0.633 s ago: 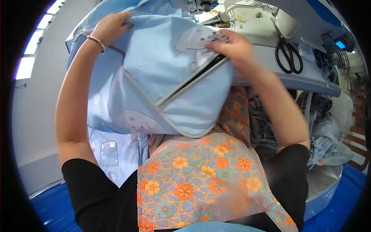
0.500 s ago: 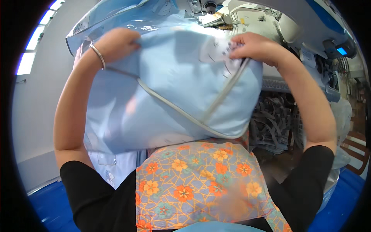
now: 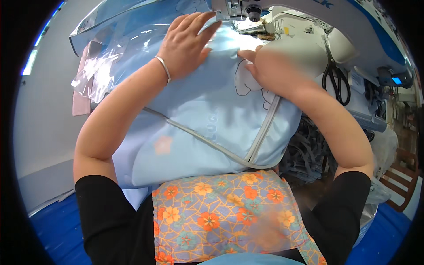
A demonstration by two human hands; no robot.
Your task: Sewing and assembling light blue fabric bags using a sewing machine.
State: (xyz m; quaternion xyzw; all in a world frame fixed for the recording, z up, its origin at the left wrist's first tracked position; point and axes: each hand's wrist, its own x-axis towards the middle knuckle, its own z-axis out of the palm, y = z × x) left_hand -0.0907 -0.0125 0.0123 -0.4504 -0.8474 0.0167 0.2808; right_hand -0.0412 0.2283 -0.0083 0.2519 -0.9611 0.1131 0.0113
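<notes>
A light blue fabric piece with grey binding, a zipper and printed cartoon figures spreads over my lap and up to the sewing machine. My left hand, with a bangle on its wrist, rests on the fabric's far part, fingers extended, just left of the needle area. To the right of the needle, my right hand is on the same fabric, partly blurred, its thumb and forefinger apart. The sewing machine head shines a bright light between both hands.
Clear plastic sheeting lies at the far left. Black scissors rest on the machine bed at right. Grey strips are heaped below the table's right side. A wooden chair stands farther right.
Both hands have come closer together near the needle, the left moving right and flattening out. The fabric, held up before, now lies lower and flatter, uncovering the scissors.
</notes>
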